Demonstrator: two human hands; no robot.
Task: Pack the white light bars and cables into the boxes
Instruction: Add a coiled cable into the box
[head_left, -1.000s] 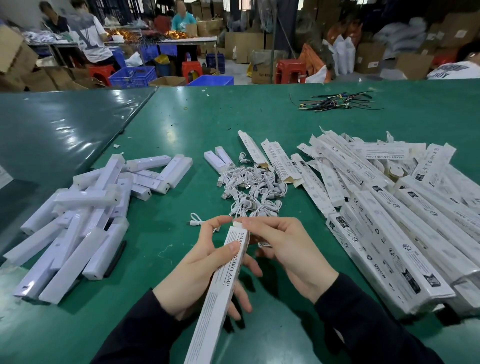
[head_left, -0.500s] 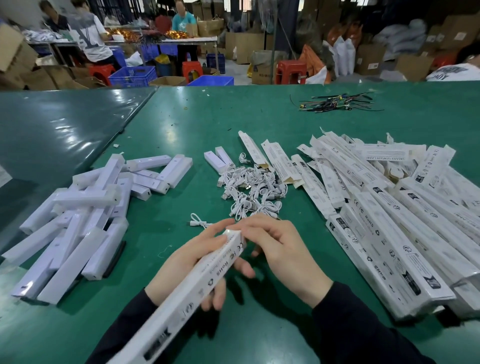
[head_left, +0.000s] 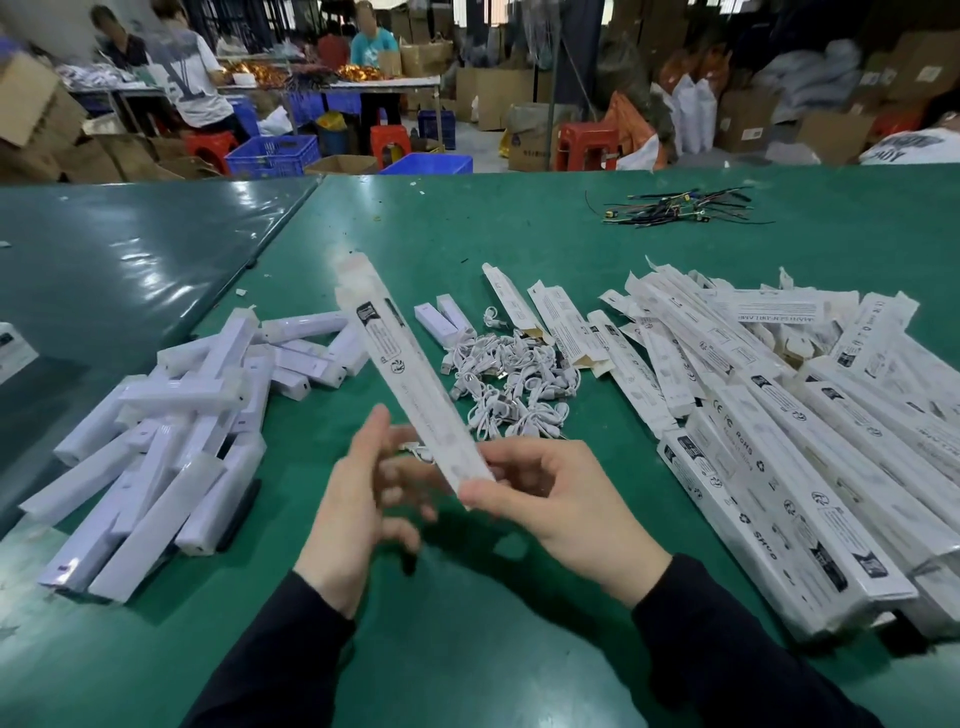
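Observation:
My right hand (head_left: 550, 499) pinches the near end of a long white printed box (head_left: 410, 379), which points up and away to the left. Just left of the box is my left hand (head_left: 358, 499), blurred, fingers loosely spread and holding nothing. A pile of white light bars (head_left: 171, 431) lies at the left. Coiled white cables (head_left: 509, 379) are heaped in the middle of the green table (head_left: 467, 244). A large heap of white boxes (head_left: 779, 405) covers the right side.
A bundle of dark wires (head_left: 680, 208) lies far back on the table. Two short white bars (head_left: 441, 317) sit behind the cables. A darker green table (head_left: 104, 270) adjoins at the left. Other people, crates and cartons fill the background.
The box has swung round: its far end now points up and away instead of toward me. My left hand has let go of it; my right hand now holds its near end.

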